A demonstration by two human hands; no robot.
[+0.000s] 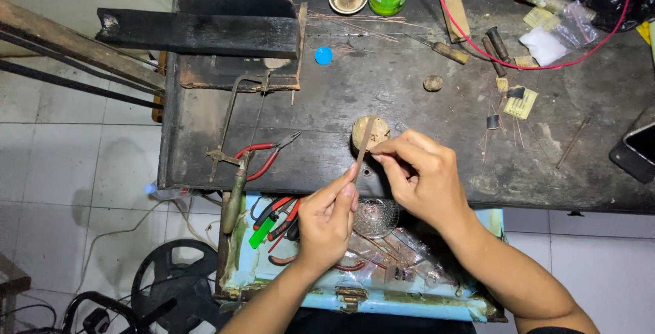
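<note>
— Where did the thin metal strip sit, reckoned from the tabletop?

— Above its near edge, long axis almost upright, top leaning over the round wooden block.

— And the hands?

— The left hand had its grip closed on the strip's lower end. The right hand, beside the block, had fingertips pinched shut against the strip's middle, on what I couldn't tell.

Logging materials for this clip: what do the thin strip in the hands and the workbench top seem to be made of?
The thin strip, pinched by the left hand and right hand, looks like dull, unpolished metal: flat, narrow, grey-brown, though too small to be sure. The workbench top appears to be dark, worn wood, with a scuffed, stained, matte surface and chipped edges.
</note>
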